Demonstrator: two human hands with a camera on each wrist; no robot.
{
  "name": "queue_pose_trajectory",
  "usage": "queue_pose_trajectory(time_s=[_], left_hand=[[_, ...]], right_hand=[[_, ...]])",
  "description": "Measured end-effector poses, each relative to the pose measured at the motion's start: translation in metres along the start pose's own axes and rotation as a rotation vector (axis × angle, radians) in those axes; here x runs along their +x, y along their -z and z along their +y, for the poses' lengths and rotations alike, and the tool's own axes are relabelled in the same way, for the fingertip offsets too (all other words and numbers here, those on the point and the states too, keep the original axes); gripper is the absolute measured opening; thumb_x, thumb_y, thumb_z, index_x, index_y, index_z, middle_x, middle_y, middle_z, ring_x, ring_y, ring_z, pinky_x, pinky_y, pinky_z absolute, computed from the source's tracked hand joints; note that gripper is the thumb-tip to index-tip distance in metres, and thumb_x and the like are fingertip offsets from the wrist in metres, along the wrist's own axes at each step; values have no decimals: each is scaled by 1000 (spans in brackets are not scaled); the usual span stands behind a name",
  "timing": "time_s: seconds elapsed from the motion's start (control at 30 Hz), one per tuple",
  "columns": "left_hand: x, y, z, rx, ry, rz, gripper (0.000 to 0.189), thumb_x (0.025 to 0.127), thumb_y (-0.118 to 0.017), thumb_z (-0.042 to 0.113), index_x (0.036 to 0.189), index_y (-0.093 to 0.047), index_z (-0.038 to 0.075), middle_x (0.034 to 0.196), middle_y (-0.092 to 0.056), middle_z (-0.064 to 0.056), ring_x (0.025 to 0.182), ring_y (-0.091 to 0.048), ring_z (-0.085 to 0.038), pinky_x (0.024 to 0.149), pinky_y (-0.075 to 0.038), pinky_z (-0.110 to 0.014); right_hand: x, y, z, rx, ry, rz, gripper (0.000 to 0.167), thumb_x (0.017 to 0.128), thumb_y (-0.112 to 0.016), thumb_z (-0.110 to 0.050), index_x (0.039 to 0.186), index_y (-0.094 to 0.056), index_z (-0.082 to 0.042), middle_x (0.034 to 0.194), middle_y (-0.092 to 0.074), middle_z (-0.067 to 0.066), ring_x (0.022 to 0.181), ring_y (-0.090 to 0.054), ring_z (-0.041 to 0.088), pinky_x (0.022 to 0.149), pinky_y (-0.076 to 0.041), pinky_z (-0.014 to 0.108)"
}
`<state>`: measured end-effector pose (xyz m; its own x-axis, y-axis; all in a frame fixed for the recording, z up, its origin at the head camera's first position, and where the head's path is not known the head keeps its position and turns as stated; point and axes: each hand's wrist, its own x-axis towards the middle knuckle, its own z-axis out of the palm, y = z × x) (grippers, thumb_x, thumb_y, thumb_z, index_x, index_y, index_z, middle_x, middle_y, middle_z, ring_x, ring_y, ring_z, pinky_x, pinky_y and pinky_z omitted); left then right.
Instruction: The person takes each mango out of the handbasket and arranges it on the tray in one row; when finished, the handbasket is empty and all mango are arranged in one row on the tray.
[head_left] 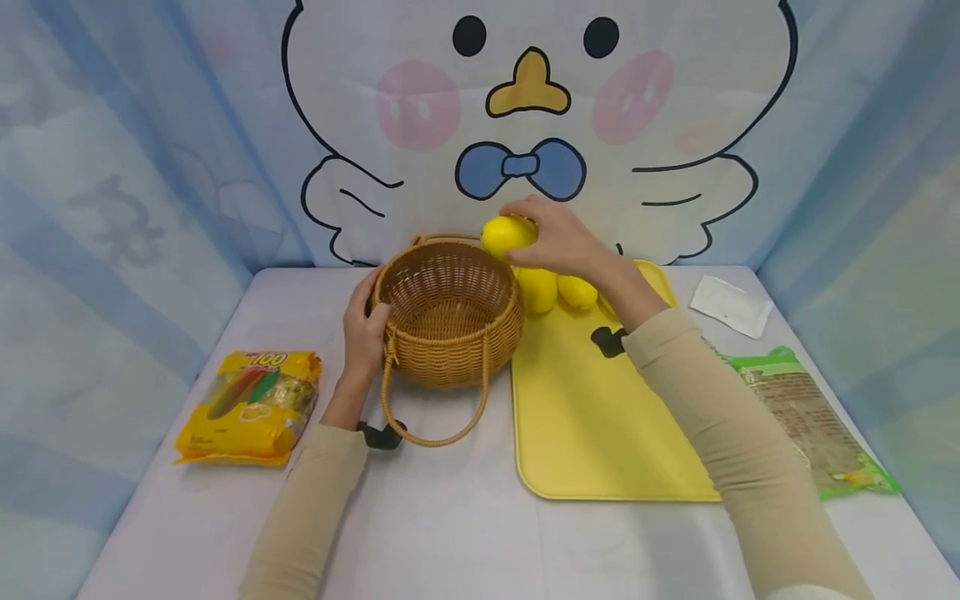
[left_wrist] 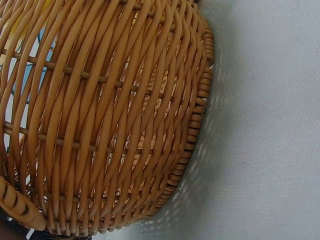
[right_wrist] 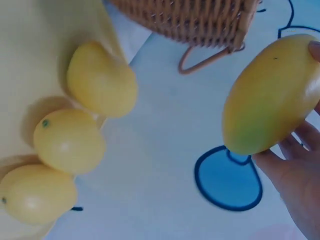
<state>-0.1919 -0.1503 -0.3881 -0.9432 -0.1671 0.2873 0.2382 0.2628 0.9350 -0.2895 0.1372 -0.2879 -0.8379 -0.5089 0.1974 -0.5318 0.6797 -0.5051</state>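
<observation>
A brown wicker basket [head_left: 450, 358] stands on the table, its bottom bare inside and one handle folded down toward the front. My left hand [head_left: 365, 333] grips its left rim, thumb at the edge; in the left wrist view the woven wall [left_wrist: 110, 110] fills much of the picture. Above the basket's right rim, my right hand [head_left: 558, 237] holds a yellow mango [head_left: 506, 237], which shows a greenish patch in the right wrist view. Below that hand, a larger yellow fruit [head_left: 537, 292] and a lemon [head_left: 577, 293] lie on the yellow tray [head_left: 600, 433]. Another lemon [right_wrist: 37, 194] is mostly hidden by my forearm in the head view.
A yellow-orange food bag [head_left: 251, 408] lies at the left. At the right are a green-edged clear packet [head_left: 817, 425] and a white sachet [head_left: 731, 306]. Behind the table hangs a curtain with a cartoon print [head_left: 525, 100].
</observation>
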Motion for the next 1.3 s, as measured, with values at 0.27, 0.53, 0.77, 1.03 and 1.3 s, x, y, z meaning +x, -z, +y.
queue_pose_trajectory(time_s=[0.27, 0.53, 0.77, 1.03, 1.3], left_hand=[[-1, -1, 0, -3, 7, 4, 59, 93, -43, 6, 152, -41, 12, 156, -41, -13, 143, -39, -29, 119, -32, -45], [-1, -1, 0, -5, -7, 5, 58, 94, -43, 4, 151, -42, 12, 155, -41, -13, 143, -39, -29, 119, -32, -46], [0, -1, -1, -5, -5, 7, 58, 94, -44, 3, 151, -42, 10, 155, -42, -13, 144, -39, -29, 119, -32, -46], [0, -1, -4, -9, -3, 5, 58, 94, -43, 5, 151, -42, 11, 155, -41, -13, 144, -39, -29, 119, -32, -47], [0, -1, -3, -19, -4, 4, 58, 94, -43, 7, 152, -42, 13, 156, -41, -12, 144, -39, -28, 119, -32, -46]], right_hand=[[-13, 11, 33, -10, -143, 73, 59, 86, -68, -34, 139, -54, -14, 141, -53, 10, 116, -50, 28, 99, -47, 47], [-32, 22, 65, -46, -242, 122, 66, 89, -65, -37, 146, -47, -11, 149, -48, 13, 129, -46, 33, 109, -41, 52], [-47, 26, 90, -87, -343, 151, 68, 89, -65, -40, 148, -45, -10, 151, -47, 14, 135, -43, 36, 114, -35, 55], [-62, 28, 117, -86, -475, 173, 71, 92, -62, -43, 150, -41, -10, 154, -41, 18, 137, -37, 41, 115, -30, 59], [-81, 28, 141, -63, -594, 219, 74, 93, -58, -45, 154, -36, -10, 153, -41, 21, 133, -40, 41, 113, -34, 59]])
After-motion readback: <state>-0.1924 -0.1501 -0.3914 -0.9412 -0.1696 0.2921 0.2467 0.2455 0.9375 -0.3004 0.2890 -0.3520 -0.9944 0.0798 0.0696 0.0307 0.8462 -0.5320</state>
